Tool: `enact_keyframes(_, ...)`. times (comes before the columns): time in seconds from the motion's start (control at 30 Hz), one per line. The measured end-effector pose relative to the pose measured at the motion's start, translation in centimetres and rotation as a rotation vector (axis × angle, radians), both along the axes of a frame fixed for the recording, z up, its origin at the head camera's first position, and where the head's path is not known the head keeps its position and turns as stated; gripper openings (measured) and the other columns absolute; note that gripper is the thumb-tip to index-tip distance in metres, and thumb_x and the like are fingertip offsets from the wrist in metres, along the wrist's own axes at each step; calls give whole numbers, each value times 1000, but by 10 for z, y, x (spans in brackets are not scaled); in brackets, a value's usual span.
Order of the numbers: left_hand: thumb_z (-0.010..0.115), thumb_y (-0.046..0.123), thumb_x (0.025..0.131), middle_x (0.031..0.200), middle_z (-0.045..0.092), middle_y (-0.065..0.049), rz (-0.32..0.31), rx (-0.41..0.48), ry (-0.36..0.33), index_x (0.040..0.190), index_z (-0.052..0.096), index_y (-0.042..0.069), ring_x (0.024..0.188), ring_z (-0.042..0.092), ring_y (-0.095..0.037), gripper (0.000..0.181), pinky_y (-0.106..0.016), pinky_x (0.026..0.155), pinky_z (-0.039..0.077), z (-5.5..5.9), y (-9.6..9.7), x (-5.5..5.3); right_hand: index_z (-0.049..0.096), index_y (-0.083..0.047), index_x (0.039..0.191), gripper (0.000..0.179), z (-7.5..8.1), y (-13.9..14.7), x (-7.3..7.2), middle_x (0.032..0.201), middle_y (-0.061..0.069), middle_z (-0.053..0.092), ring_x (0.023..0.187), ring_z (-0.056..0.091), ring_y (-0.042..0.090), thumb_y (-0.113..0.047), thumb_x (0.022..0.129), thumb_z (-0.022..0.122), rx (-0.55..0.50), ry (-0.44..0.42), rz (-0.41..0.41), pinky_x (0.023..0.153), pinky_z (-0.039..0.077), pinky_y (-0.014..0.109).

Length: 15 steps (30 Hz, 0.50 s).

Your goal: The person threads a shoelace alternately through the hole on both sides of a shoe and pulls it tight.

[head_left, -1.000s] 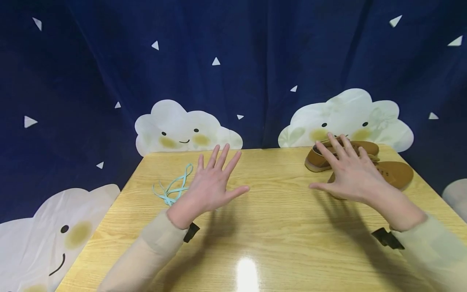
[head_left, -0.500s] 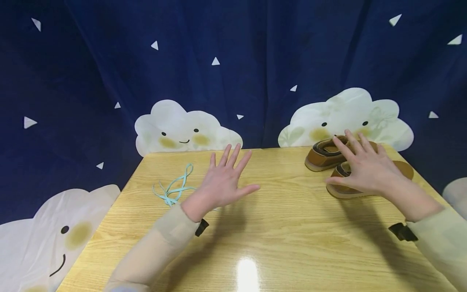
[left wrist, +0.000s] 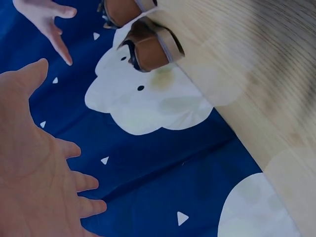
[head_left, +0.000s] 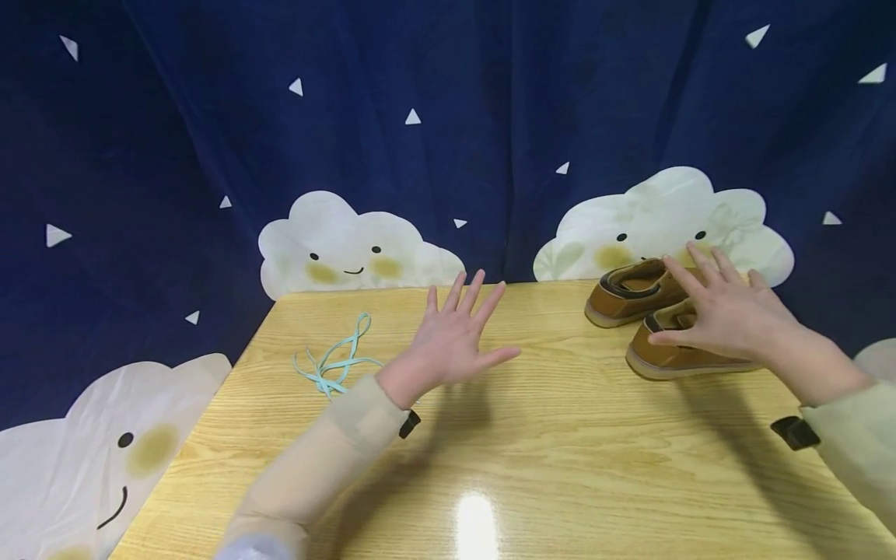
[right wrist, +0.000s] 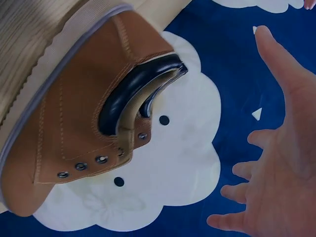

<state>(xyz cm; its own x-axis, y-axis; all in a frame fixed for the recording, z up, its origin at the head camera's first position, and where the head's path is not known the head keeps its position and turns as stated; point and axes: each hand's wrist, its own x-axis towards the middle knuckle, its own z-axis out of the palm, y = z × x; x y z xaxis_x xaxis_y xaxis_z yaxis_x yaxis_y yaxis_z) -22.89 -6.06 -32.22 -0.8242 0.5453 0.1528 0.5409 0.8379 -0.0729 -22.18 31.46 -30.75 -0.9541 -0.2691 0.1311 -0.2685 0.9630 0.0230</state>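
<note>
Both hands are held above the table with fingers spread and nothing in them. In the head view my left hand [head_left: 451,342] hovers over the middle, right of a tangled light-blue shoelace [head_left: 336,364]. My right hand [head_left: 731,315] is in front of the nearer brown shoe [head_left: 672,354], hiding part of it; whether they touch I cannot tell from that view. Behind it stands the other brown shoe [head_left: 623,295]. The right wrist view has one shoe [right wrist: 84,94] close up, with bare eyelets, dark collar and pale sole, apart from the spread fingers.
The wooden table [head_left: 546,467] extends to a dark-blue curtain [head_left: 448,155] printed with white clouds and triangles. Both shoes stand near the table's far right edge. A bright light reflection [head_left: 476,525] lies on its front part.
Both hands have moved to the right, fingers still spread. More of the shoes' heel ends now shows left of the right hand. The shoes and shoelace stay in place.
</note>
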Motion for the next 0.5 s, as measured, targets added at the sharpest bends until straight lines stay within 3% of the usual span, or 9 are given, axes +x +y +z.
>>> enact_keyframes(0.27,33,79,87,162,0,-8,11,16,-30,157,2,28,147,-5,-30,92,-65,109,7,-6,13,-8,-1,-13,157,125,-7,19,-10,156,28,-10,138,-9,54,-79,71,62,-13,-62,-32,93,13,77)
enact_keyframes(0.5,31,81,86,162,1,-7,19,17,-12,157,3,28,147,-2,-30,93,-64,110,8,-9,27,-14,3,-8,156,128,-12,35,-20,153,35,-1,135,1,59,-77,69,67,-12,-72,-59,91,16,77)
